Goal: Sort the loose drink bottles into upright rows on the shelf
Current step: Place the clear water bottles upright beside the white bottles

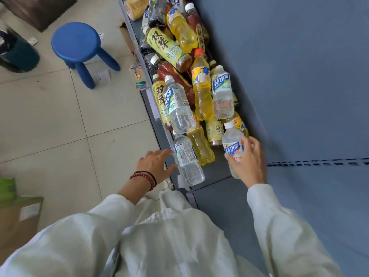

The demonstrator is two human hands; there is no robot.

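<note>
blue stool (76, 42): stands on the tiled floor, well left of the shelf
left hand (155, 163): bead bracelets (146, 177) at the wrist; fingers straight and spread, gripping nothing; fingertips right at the side of the clear water bottle, contact cannot be told
clear water bottle (187, 160): lies on its side along the shelf's front edge, cap pointing away from the person
shelf (217, 168): dark grey deck running away from the person, with a bare patch between the two hands
bottle pile (165, 48): loose bottles lying across one another farther along the shelf, with yellow tea, yellow juice, dark and clear ones mixed
orange-labelled bottle (232, 142): clear, white cap, at the near end of the pile beside the back panel; base hidden behind the hand
right hand (249, 162): fingers and thumb curled round the orange-labelled bottle's lower half
back panel (299, 76): blue-grey, along the shelf's right side
</note>
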